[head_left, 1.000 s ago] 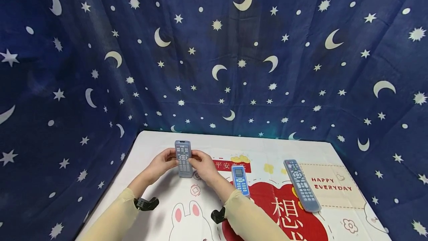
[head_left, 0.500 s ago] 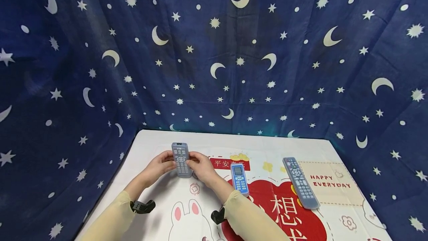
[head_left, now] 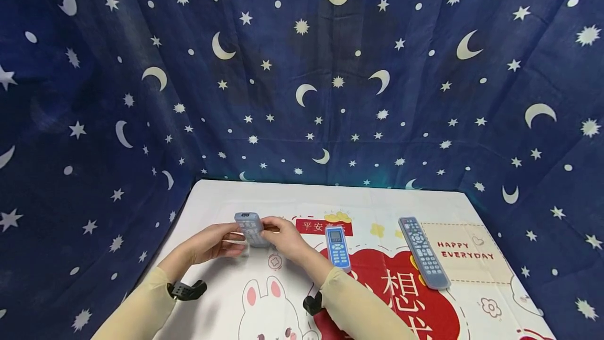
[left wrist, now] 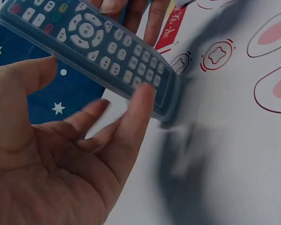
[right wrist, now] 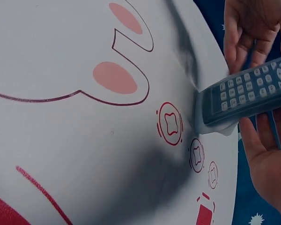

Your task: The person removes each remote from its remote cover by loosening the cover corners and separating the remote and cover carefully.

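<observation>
A grey remote control (head_left: pixel 251 230) in a clear cover leans back at the left of the table, buttons toward me, its lower end at the tabletop. My right hand (head_left: pixel 285 237) grips its right edge, thumb on the front. Beside its left edge, my left hand (head_left: pixel 212 244) has its fingers spread; in the left wrist view that hand (left wrist: pixel 61 154) appears to hold nothing. The right wrist view shows the remote's lower keys (right wrist: pixel 246 89). A small blue remote with a screen (head_left: pixel 337 250) lies right of my right forearm. Farther right lies a long grey remote (head_left: pixel 424 253).
The white tablecloth (head_left: pixel 212 198) bears printed red shapes, a rabbit and lettering. A dark blue curtain (head_left: pixel 283 135) with moons and stars stands behind the table and at its sides. Both wrists carry black straps with cameras (head_left: pixel 189 290).
The grey remote has tipped from nearly upright to a leaning-back pose, its top end lower. My left hand has let go and moved slightly left and down; the right keeps its grip.
</observation>
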`<state>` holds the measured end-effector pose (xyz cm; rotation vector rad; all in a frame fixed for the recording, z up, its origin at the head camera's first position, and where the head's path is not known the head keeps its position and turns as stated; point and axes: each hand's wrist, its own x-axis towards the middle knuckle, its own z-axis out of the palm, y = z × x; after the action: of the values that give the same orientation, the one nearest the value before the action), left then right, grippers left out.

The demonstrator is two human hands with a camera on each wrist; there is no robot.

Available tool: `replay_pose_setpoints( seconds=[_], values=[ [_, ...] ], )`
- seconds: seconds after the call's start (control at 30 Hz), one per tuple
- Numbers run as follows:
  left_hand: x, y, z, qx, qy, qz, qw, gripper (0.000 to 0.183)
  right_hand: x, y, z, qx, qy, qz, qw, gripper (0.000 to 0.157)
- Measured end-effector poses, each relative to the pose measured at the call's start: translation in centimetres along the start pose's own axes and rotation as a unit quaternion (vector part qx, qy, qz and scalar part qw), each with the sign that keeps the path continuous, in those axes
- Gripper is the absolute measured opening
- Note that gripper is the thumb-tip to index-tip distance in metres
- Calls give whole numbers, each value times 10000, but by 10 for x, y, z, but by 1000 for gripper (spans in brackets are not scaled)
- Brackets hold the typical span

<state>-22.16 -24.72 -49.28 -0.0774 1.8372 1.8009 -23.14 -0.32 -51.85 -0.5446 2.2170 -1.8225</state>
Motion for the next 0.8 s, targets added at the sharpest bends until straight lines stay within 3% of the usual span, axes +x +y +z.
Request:
replay_pose_setpoints(
  seconds=[0.17, 0.37, 0.57, 0.7, 0.8],
  values=[
    [-6, 2, 2, -261, -228, -280, 9990, 52, -6, 0, -3, -56, -236, -41, 9997, 28],
    [-10, 1, 3, -596, -449, -467, 9961, 35, -14, 3, -1, 0, -404, -18, 9992, 26],
    [-10, -5, 6, -349, -876, -523, 9942, 42, -26, 3, 5, -85, -433, 45, 9990, 30],
    [-11, -8, 7, -335, -965, -478, 9936, 54, -33, 0, 11, 366, -101, 523, 9979, 47],
    [-11, -8, 8, -390, -883, -449, 9943, 64, -37, -2, 15, 1206, 229, 1082, 9865, 68]
  ],
)
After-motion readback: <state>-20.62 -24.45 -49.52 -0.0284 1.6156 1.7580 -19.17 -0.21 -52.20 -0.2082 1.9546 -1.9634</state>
